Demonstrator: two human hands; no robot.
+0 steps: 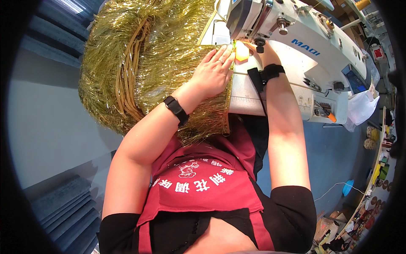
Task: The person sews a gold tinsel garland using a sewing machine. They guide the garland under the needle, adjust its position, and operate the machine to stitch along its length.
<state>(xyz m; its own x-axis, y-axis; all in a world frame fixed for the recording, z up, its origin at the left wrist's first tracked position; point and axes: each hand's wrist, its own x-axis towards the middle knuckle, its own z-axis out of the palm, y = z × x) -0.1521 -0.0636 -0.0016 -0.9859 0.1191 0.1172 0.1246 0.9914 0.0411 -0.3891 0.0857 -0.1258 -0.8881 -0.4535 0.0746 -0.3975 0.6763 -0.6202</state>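
Observation:
A heap of shiny gold tinsel fringe (110, 67), with tan tapes through it, covers the left side of the white sewing machine's bed (247, 93) and hangs over the front edge. My left hand (211, 72) lies flat on the fringe just left of the needle area, fingers stretched along it. My right hand (264, 55) reaches behind the sewing machine's head (258, 21), to the right of the lit needle area; its fingers are mostly hidden there. A small yellow lit piece (242, 51) shows between the hands.
A tray with an orange-handled tool (327, 114) sits on the machine table's right side, beside a white plastic bag (361, 110). Cluttered shelving (382, 169) runs along the far right. Blue folded fabric (67, 211) is at the lower left, and a blue object (348, 186) with a cord lies below right.

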